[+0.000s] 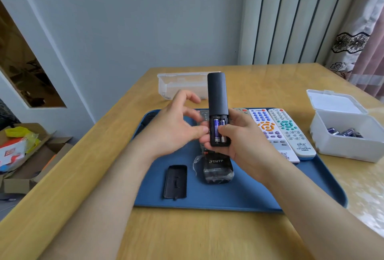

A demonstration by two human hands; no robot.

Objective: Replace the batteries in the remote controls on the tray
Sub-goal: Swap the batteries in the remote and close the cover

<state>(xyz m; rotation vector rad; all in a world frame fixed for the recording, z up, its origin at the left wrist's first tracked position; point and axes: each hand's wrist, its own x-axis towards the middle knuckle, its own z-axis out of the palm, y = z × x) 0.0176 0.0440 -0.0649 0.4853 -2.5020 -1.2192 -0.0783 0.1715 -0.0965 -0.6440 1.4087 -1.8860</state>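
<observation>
Showing two blue batts (216,129) in open rear bay, black remote (217,93).

We see the black remote (217,97) upright above the blue tray (228,197), back facing us, its compartment open with two purple batteries (216,129) seated side by side. Its black cover (175,181) lies flat on the tray's near left. Two white remotes (268,133) lie together at the right.

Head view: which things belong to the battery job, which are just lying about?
Job: black remote, fitted batteries, loose cover, blue tray, white remotes, wrapped THTF remote, battery box.
Lying about: cardboard boxes, curtain, clear container at back.
</observation>
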